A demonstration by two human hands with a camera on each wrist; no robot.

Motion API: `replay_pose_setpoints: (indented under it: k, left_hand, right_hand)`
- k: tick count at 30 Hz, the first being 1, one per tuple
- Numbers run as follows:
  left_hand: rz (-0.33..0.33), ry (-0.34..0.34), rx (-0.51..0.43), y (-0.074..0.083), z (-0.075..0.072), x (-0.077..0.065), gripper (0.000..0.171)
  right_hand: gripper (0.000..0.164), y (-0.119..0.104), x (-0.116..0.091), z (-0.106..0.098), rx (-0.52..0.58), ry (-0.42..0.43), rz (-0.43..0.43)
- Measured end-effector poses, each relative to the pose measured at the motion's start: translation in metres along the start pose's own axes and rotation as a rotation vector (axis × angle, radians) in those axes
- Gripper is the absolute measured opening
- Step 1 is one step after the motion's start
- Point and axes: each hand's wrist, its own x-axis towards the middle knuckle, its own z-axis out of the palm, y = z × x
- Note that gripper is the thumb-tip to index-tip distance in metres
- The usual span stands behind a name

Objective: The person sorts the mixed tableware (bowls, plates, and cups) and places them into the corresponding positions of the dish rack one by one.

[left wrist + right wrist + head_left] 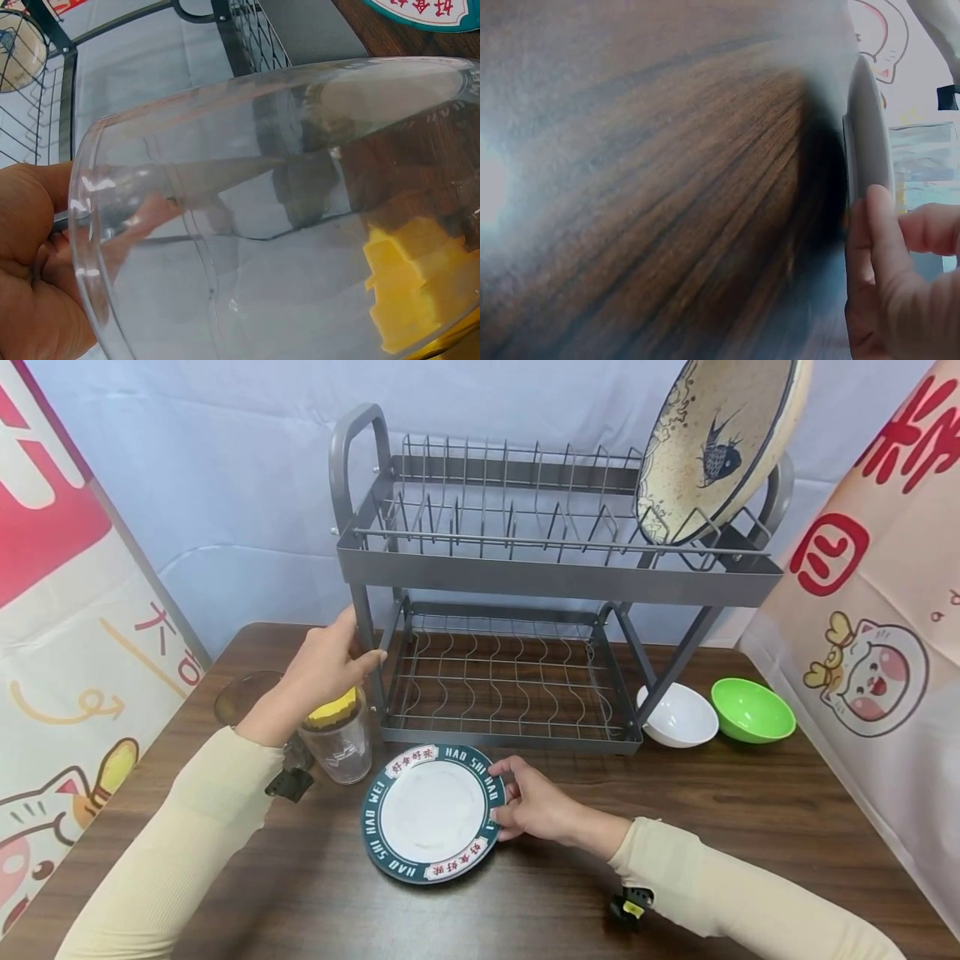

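Note:
A round plate (433,814) with a white middle and a green lettered rim is in front of the dish rack. My right hand (536,806) pinches its right edge, thumb on top; the right wrist view shows the plate (871,139) edge-on between the fingers. My left hand (322,664) grips the left front post of the grey two-tier dish rack (558,578), partly hiding it. Under the left forearm stands a clear cup (348,752) with a yellow patch, which fills much of the left wrist view.
A large fish-patterned bowl (720,452) leans in the rack's upper right. A white bowl (681,717) and a green bowl (752,710) are right of the rack. Behind the left forearm is a brownish see-through vessel (243,693). Everything is on a dark wooden table (750,827).

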Motion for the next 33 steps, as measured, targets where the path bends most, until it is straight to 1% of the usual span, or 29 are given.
replay_pose_setpoints:
  k: [4, 7, 12, 17, 21, 24, 30, 33]
  left_hand:
    - [0.004, 0.001, 0.001, -0.0001, 0.0002, 0.0, 0.032]
    - [0.01, 0.002, -0.001, -0.0004, 0.0006, 0.0004, 0.033]
    - [0.006, 0.001, 0.001, 0.0001, -0.0003, 0.0002, 0.033]
    - [-0.004, -0.009, -0.003, -0.0001, -0.0014, -0.0004, 0.034]
    - [-0.003, -0.016, -0.008, -0.0004, -0.0023, -0.0006, 0.034]
    - [-0.002, -0.014, -0.01, -0.0009, -0.003, -0.0006, 0.033]
    - [0.0, -0.019, -0.014, -0.0015, -0.0022, -0.0006, 0.034]
    - [-0.003, -0.022, -0.015, -0.0014, -0.0017, -0.0009, 0.034]
  right_hand:
    - [0.065, 0.0004, -0.0004, -0.0023, 0.05, -0.032, 0.013]
    - [0.068, 0.0015, -0.0006, -0.0041, 0.107, -0.064, 0.037]
    - [0.073, -0.0003, -0.0007, -0.0055, 0.186, -0.073, 0.061]
    - [0.076, -0.0006, -0.0014, -0.0077, 0.214, -0.082, 0.064]
    - [0.075, 0.0012, -0.0025, -0.0085, 0.23, -0.111, 0.057]
    - [0.073, 0.0022, -0.0031, -0.0081, 0.236, -0.117, 0.055]
    - [0.053, 0.0045, -0.0068, -0.0062, 0.212, -0.085, 0.068]
    - [0.049, 0.0065, -0.0081, -0.0057, 0.207, -0.077, 0.068]
